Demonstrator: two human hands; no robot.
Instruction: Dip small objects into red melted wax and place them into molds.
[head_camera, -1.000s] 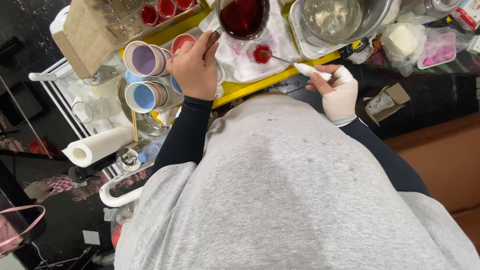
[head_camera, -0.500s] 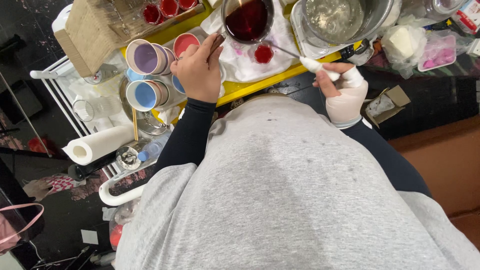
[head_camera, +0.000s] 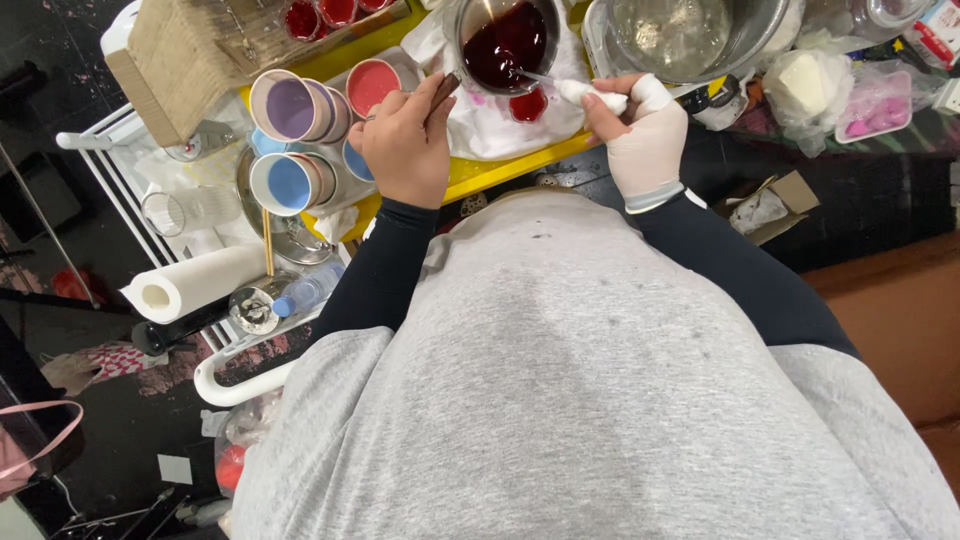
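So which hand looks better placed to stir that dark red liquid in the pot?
Probably the right hand: it holds a white-wrapped tool whose tip reaches into the pot. The left hand grips the pot's handle.

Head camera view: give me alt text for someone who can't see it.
Seen from above, a person's left hand grips the handle of a small pot of dark red liquid while the white-gloved right hand dips a thin tool into it. Cups of purple, blue and pink sit to the left.
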